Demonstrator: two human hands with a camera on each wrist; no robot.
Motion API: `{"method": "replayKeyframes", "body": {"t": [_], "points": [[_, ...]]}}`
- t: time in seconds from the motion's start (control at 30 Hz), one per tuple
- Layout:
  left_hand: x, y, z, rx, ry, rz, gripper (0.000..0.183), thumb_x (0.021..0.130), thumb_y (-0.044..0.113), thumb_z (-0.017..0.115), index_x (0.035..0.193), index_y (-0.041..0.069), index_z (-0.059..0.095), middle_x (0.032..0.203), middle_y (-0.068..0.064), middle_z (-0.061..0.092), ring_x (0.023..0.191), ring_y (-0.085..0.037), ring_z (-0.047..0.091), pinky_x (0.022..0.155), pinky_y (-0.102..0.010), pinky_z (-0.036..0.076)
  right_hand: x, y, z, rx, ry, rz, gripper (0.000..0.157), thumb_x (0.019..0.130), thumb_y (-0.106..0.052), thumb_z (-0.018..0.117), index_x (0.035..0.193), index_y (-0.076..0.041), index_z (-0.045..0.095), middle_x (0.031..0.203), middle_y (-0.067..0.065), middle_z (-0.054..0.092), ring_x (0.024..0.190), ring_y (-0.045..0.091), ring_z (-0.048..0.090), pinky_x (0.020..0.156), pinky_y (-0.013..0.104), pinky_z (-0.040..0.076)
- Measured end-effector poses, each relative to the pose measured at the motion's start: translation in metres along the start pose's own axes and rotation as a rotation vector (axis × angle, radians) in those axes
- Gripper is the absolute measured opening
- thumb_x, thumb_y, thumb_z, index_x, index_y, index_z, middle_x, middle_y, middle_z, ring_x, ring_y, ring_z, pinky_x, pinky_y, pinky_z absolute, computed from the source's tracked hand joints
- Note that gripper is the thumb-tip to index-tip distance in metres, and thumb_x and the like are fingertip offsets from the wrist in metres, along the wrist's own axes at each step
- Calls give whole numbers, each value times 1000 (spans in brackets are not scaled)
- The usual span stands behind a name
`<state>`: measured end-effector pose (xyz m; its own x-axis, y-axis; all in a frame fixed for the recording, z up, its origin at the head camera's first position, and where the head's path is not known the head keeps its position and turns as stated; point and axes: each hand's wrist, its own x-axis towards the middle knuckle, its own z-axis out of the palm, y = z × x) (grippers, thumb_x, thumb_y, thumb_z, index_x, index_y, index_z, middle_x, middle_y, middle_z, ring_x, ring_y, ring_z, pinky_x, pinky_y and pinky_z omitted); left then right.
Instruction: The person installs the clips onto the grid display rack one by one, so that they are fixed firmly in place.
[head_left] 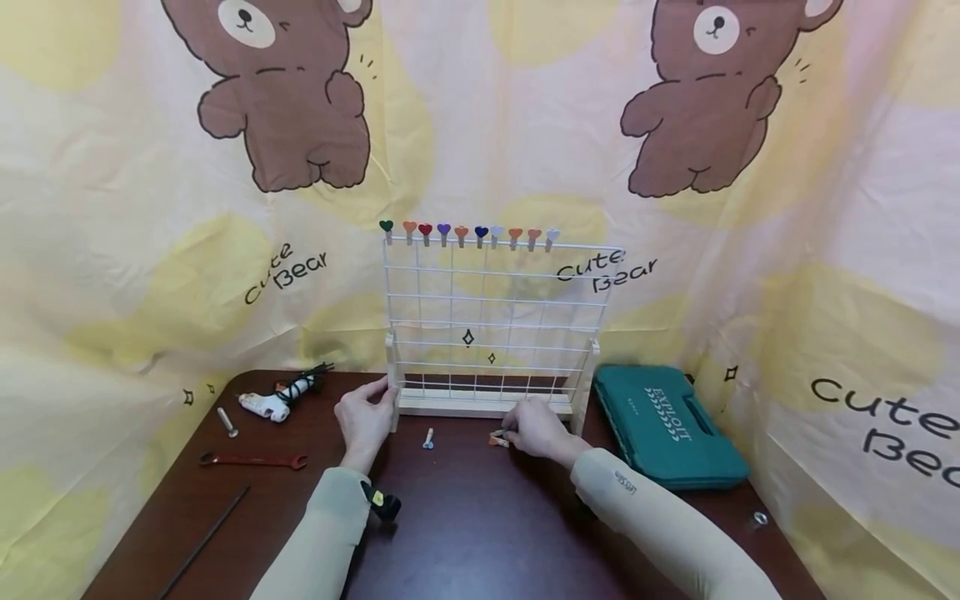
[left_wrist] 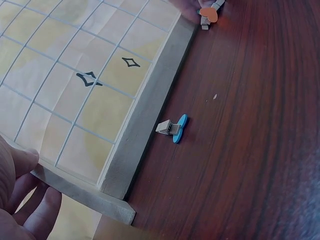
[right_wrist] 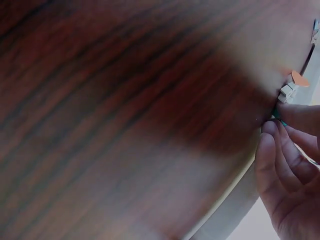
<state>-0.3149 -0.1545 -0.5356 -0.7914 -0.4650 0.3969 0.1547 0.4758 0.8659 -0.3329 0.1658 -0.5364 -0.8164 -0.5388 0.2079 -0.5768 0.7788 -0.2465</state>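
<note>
A white wire grid rack (head_left: 495,300) stands in a wooden base (head_left: 480,406), with a row of heart clothespins along its top bar. My left hand (head_left: 365,419) holds the rack's wooden side post (left_wrist: 80,192), thumb on one side and fingers on the other. At the right front of the base, my right hand (head_left: 538,429) pinches a small clothespin with a green part (right_wrist: 278,117), mostly hidden by the fingertips. Right beside those fingertips is a clothespin with an orange heart (left_wrist: 208,15). A clothespin with a blue heart (left_wrist: 180,129) lies on the table before the base.
A teal tool case (head_left: 667,425) lies to the right, with a small metal nut (head_left: 760,518) near it. On the left are a glue gun (head_left: 266,406), a bolt (head_left: 227,422), a red wrench (head_left: 255,460) and a thin dark rod (head_left: 204,542). A patterned curtain hangs behind the table.
</note>
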Motion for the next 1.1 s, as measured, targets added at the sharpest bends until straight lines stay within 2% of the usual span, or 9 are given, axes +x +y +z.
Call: {"method": "replayKeyframes", "body": {"t": [0.2, 0.3, 0.4, 0.5, 0.6, 0.8, 0.93, 1.03, 1.1], "points": [[-2, -1, 0, -1, -4, -3, 24, 89, 22, 88, 112, 16, 85, 100, -11, 82, 97, -34, 75, 88, -51, 55, -2, 7, -1, 91, -48, 86, 12, 87, -20, 86, 78, -23, 79, 72, -16, 70, 69, 3, 60, 66, 28, 53], [-3, -2, 1, 1, -1, 4, 24, 88, 20, 88, 112, 15, 85, 98, -12, 82, 94, -34, 76, 87, -51, 55, -5, 7, -10, 156, -9, 122, 13, 82, -19, 88, 77, -23, 78, 71, -18, 69, 68, 2, 61, 66, 27, 54], [-3, -2, 1, -5, 0, 3, 24, 88, 19, 88, 112, 15, 86, 98, -12, 82, 94, -34, 76, 87, -51, 55, -9, 5, -30, 222, 31, 89, 16, 76, -13, 90, 75, -23, 77, 70, -17, 71, 67, 1, 63, 64, 25, 55], [-2, -2, 1, -14, -4, 1, 24, 88, 20, 88, 112, 16, 85, 99, -11, 82, 95, -33, 76, 88, -51, 56, -12, 0, -62, 272, 25, 50, 18, 74, -8, 90, 76, -21, 77, 71, -15, 72, 67, 1, 66, 64, 25, 56], [-1, -1, 0, -19, -1, 0, 25, 88, 20, 88, 112, 16, 85, 99, -11, 82, 94, -33, 76, 86, -50, 57, -11, -5, -104, 292, 22, 16, 15, 77, -6, 87, 79, -18, 77, 74, -12, 73, 68, 4, 68, 65, 25, 58], [-1, 0, 0, -12, 7, -3, 25, 88, 18, 88, 112, 14, 85, 97, -12, 82, 90, -35, 76, 81, -50, 55, -1, -13, -195, 399, 65, 67, 9, 86, -3, 83, 94, -6, 79, 87, 2, 77, 79, 18, 72, 73, 29, 61], [-1, 0, 0, -1, 13, -5, 25, 88, 19, 88, 113, 15, 85, 97, -12, 82, 88, -33, 77, 79, -49, 56, 10, -21, -249, 412, 213, 114, 13, 91, -3, 81, 104, -4, 80, 96, 10, 79, 83, 20, 74, 73, 25, 61], [-1, -1, 1, 0, 15, 0, 25, 88, 18, 88, 112, 15, 85, 96, -12, 82, 85, -32, 77, 78, -49, 56, 20, -29, -281, 366, 372, 53, 13, 94, -1, 77, 107, 2, 80, 98, 17, 78, 81, 21, 72, 69, 17, 56], [-2, -1, 1, -3, 14, 8, 25, 87, 18, 89, 112, 15, 86, 96, -11, 82, 85, -31, 77, 78, -49, 56, 27, -33, -297, 288, 474, -10, 13, 96, 1, 75, 107, 5, 80, 98, 19, 76, 79, 23, 71, 68, 12, 53]]}}
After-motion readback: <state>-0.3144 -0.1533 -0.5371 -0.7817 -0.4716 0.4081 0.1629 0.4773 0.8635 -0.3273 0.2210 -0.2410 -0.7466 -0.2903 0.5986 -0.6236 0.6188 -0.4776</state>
